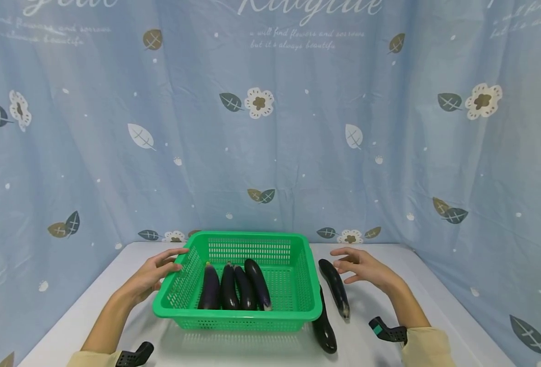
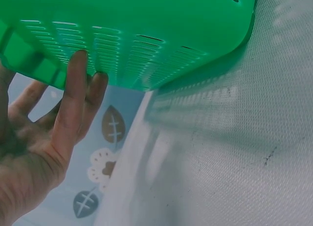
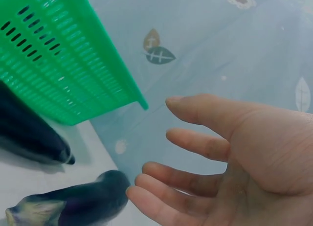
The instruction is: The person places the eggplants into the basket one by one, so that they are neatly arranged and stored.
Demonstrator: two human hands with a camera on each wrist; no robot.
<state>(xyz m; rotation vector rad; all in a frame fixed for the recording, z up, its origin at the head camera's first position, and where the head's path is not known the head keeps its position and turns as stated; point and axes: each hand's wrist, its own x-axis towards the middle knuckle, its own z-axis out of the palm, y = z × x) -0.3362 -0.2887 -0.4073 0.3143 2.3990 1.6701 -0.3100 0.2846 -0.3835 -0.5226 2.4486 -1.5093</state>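
Note:
A green plastic basket [image 1: 247, 321] holds several dark purple eggplants [image 1: 257, 283] lying side by side. My left hand [image 1: 150, 272] grips its left rim; in the left wrist view, fingers [image 2: 76, 84] lie against the slotted outer wall. Right of the basket, one eggplant [image 1: 335, 288] lies on the table, stem end toward me. Over its far end is my right hand [image 1: 366, 266], fingers spread and loosely bent, holding nothing. Another eggplant [image 1: 325, 331] lies against the basket's right side, partly hidden by the rim. Both loose eggplants also show in the right wrist view.
The white table [image 1: 371, 326] carries the basket and loose eggplants. A blue curtain [image 1: 298, 153] with leaf and flower prints hangs behind the table and along both sides. Each wrist wears a black camera mount [image 1: 389, 332].

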